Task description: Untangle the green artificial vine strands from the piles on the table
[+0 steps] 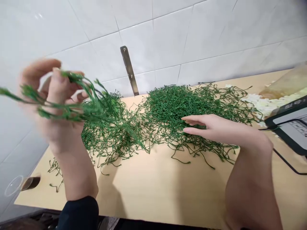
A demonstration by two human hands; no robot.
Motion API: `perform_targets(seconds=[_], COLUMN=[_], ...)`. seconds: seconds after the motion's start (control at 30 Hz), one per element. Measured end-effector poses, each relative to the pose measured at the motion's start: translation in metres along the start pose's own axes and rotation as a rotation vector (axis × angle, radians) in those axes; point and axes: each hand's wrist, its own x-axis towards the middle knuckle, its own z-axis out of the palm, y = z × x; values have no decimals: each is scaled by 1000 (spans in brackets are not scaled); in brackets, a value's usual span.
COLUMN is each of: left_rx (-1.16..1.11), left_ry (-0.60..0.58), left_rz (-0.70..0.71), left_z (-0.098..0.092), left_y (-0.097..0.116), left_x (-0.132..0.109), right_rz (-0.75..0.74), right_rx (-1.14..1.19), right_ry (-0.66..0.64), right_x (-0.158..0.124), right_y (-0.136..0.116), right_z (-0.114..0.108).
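My left hand [59,92], raised above the left side of the table, pinches a bunch of thin green artificial flower stems [96,105] with small leafy tips. The bunch trails down to the right and is partly blurred. Below it lies a loose heap of green stems [107,140]. Over the front of a larger tangled heap of the same stems [172,105] is my right hand [203,126]. Its thumb and fingers are apart, with nothing between them. Whether its fingertips touch the heap I cannot tell.
White artificial petals [275,103] lie at the right beside a translucent container [287,81]. A dark-framed device [290,124] with a black cable [287,164] stands nearby. A clear cup with dark liquid [31,183] is at the left edge. A metal bracket [129,70] is fixed to the tiled wall.
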Motion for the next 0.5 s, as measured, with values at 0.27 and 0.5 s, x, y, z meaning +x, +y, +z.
perform_targets(seconds=[0.27, 0.5], left_rx=[-523, -926], left_ry=[-560, -801], left_rz=[-512, -1083], left_z=[18, 75], left_y=[-14, -52], left_x=[-60, -150], right_rz=[20, -19], right_rx=[2, 35], right_ry=[52, 235], right_x=[2, -5], right_y=[6, 18], right_z=[-3, -10])
